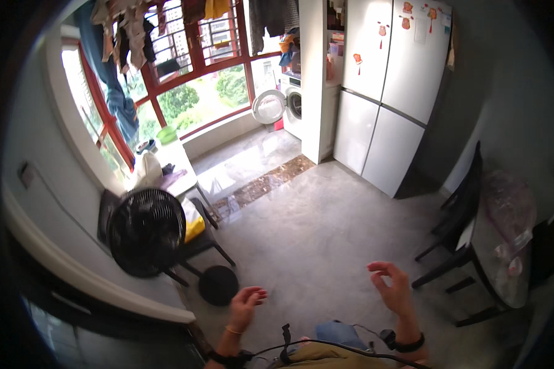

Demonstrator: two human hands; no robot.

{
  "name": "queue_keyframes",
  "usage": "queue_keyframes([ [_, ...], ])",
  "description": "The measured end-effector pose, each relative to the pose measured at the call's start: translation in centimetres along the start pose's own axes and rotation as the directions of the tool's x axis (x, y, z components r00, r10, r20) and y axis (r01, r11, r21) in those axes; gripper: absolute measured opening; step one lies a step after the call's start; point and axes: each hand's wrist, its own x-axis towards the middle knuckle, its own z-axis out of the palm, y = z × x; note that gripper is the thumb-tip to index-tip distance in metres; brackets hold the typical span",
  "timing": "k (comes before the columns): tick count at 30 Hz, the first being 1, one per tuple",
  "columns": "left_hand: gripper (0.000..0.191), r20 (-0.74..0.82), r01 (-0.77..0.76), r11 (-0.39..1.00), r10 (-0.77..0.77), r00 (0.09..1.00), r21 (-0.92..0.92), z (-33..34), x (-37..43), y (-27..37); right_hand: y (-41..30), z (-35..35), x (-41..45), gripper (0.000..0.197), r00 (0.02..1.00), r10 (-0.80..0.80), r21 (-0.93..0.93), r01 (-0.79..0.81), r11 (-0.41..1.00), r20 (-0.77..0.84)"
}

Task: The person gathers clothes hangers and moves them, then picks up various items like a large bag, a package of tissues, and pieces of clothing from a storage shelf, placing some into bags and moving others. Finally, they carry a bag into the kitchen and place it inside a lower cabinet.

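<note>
My left hand (246,306) hovers over the grey floor at the lower middle, just right of the fan's round black base (218,285), its fingers slightly bent and holding nothing. Farther right, my right hand (391,287) is raised with thumb and forefinger curved and a gap between them; it too is without any object. Each wrist wears a black strap, and a dark cable runs across my front between them. Below the hands my tan clothing (337,356) shows at the bottom edge.
A black standing fan (147,233) and a chair (203,244) stand left. A table (503,276) with a plastic bag (510,207) and a dark chair (466,203) are right. Ahead are a fridge (378,133), a washing machine (293,106) with its door open, and a white table (180,159) by the windows.
</note>
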Motion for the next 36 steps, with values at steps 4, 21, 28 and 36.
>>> queue_keyframes([
  [4,0.016,0.102,-0.039,0.999,0.039,0.994,-0.002,3.0,10.0,3.1,3.9,2.0,8.7,0.018,0.998,0.018,0.083,-0.013,0.996,-0.06],
  [21,0.015,-0.356,-0.168,0.982,0.189,0.915,0.091,-8.4,50.2,13.4,10.0,25.3,60.3,0.015,0.949,-0.09,0.515,-0.083,0.853,0.302],
  [28,0.013,-0.366,-0.221,0.971,0.241,0.899,0.096,-15.8,72.5,17.2,12.7,32.9,78.7,0.017,0.968,-0.112,0.546,-0.031,0.837,0.226],
  [36,0.014,-0.104,-0.221,0.97,0.231,0.967,0.1,-15.9,94.8,22.3,18.1,33.5,95.3,0.013,0.993,0.01,0.472,0.046,0.881,-0.116],
])
